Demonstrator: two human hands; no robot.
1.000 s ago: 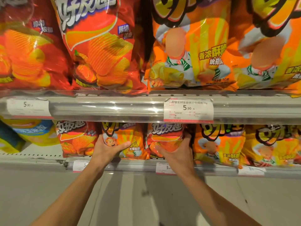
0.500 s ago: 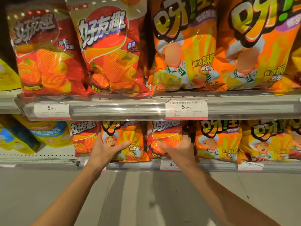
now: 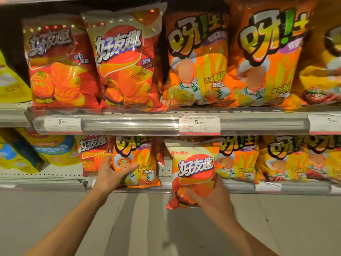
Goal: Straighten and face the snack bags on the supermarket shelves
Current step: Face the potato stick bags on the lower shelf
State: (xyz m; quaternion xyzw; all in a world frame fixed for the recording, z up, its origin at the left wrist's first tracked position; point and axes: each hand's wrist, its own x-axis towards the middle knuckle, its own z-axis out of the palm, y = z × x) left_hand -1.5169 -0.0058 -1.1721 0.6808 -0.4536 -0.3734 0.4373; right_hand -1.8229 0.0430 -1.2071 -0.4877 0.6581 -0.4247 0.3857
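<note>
The right hand grips a red chip bag by its lower half, clear of the lower shelf; the left hand clasps an orange fries bag standing there. Both hands are closed around their bags.

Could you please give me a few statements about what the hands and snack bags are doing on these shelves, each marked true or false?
1. The right hand holds a red chip bag pulled out in front of the lower shelf edge. True.
2. The left hand is empty and hangs clear of the shelf. False: it grips an orange snack bag standing on the lower shelf.
3. The upper shelf holds red bags to the left of orange ones. True.
4. The price tag on the upper shelf edge reads 9.50. False: it reads 5.90.
</note>
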